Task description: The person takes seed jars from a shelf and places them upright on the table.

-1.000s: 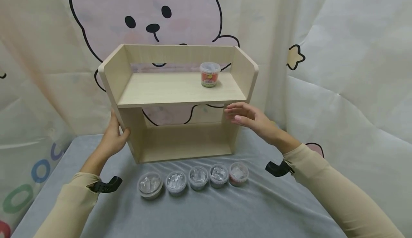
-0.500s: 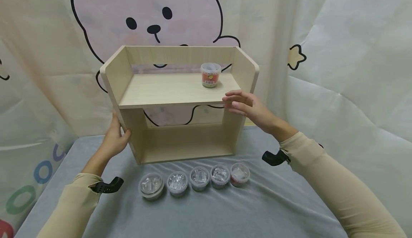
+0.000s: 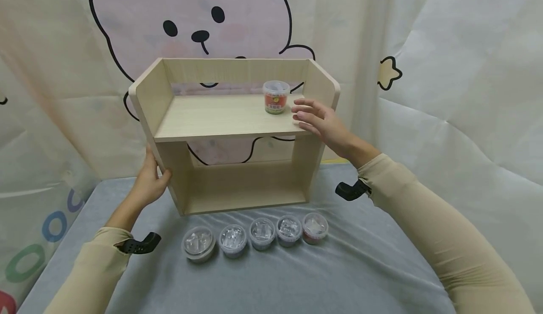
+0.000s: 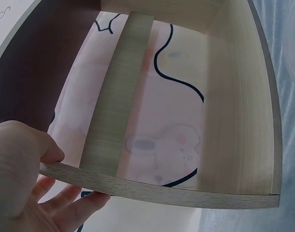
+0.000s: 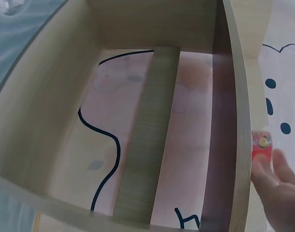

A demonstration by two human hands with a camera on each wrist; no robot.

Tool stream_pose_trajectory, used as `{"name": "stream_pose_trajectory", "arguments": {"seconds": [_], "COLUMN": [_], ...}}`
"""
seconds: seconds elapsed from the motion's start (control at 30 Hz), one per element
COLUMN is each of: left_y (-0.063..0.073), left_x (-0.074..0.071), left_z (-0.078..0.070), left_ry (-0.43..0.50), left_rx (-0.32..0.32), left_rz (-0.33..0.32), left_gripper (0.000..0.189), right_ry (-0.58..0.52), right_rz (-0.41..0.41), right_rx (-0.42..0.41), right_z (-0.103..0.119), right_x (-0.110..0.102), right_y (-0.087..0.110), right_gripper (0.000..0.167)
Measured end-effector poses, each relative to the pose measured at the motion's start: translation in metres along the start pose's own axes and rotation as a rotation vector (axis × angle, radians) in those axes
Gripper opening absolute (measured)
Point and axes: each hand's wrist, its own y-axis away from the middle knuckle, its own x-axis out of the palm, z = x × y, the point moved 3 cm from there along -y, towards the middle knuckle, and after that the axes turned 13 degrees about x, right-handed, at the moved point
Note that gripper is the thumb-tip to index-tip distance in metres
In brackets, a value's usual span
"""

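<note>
A pale wooden two-tier shelf (image 3: 199,116) stands on the cloth, leaning in the head view. My left hand (image 3: 152,179) grips its left side panel, thumb on the inner face and fingers along the outside, as the left wrist view shows. On the upper board, towards the right, sits a small clear plastic tub (image 3: 275,98) with a red and green label. My right hand (image 3: 324,124) is over the right end of that board, fingers extended towards the tub and just right of it. In the right wrist view the fingers (image 5: 282,166) overlap the tub's label.
Several lidded clear tubs (image 3: 262,234) stand in a row on the grey-blue cloth (image 3: 271,285) before the shelf; the leftmost is biggest. Behind hangs a curtain (image 3: 246,17) with a printed bear. A pale curtain (image 3: 466,116) borders the right side.
My right hand has risen from below the upper board's front edge to above it, closing in on the tub from the right. My left hand keeps its grip on the shelf.
</note>
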Motion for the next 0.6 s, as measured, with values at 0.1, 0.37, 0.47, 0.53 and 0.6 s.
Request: {"name": "stream_pose_trajectory", "arguments": {"seconds": [0.1,0.37,0.47,0.53,0.6], "left_y": [-0.002,-0.003,-0.002,-0.002,-0.003], "left_x": [-0.001,-0.001,-0.001,-0.001,-0.001], "left_z": [-0.002,0.0,0.0,0.0,0.0], "left_ry": [0.016,0.033,0.033,0.037,0.037], "left_rx": [0.003,0.031,0.029,0.032,0.037], "left_rz": [0.007,-0.006,0.001,0.003,0.002], "left_gripper": [0.1,0.098,0.098,0.098,0.098], "right_ry": [-0.026,-0.11,-0.122,-0.124,-0.124], "right_rz": [-0.035,-0.154,-0.139,-0.118,-0.092], "right_rx": [0.039,0.107,0.154,0.18,0.194], "right_z": [0.005,0.012,0.012,0.013,0.015], "right_x": [-0.001,0.001,0.002,0.003,0.003], "right_y": [-0.01,-0.047,-0.057,-0.062,-0.066], "right_gripper": [0.054,0.06,0.065,0.07,0.074]}}
